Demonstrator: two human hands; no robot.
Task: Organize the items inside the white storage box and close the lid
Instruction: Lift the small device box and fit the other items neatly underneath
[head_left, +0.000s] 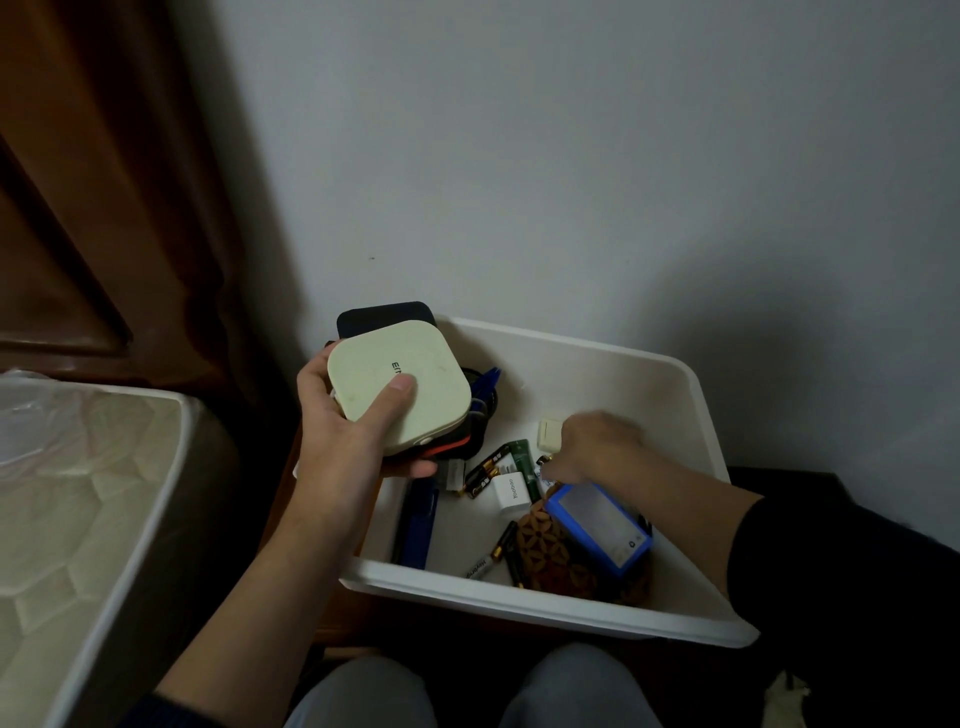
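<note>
The white storage box (691, 395) sits open against the wall. My left hand (343, 441) grips a stacked cream case (400, 384) over its left rim; my right hand (597, 441), blurred, grip unclear, reaches among batteries (483, 470). I reckon that stack could slide off.

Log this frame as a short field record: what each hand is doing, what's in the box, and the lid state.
left hand: holds a stack of flat devices, cream square device on top, over the box's left edge
right hand: reaching into the white storage box, blurred; grip unclear
box contents: batteries, white charger, blue-edged device, patterned pouch
lid: not in view; box open
</note>
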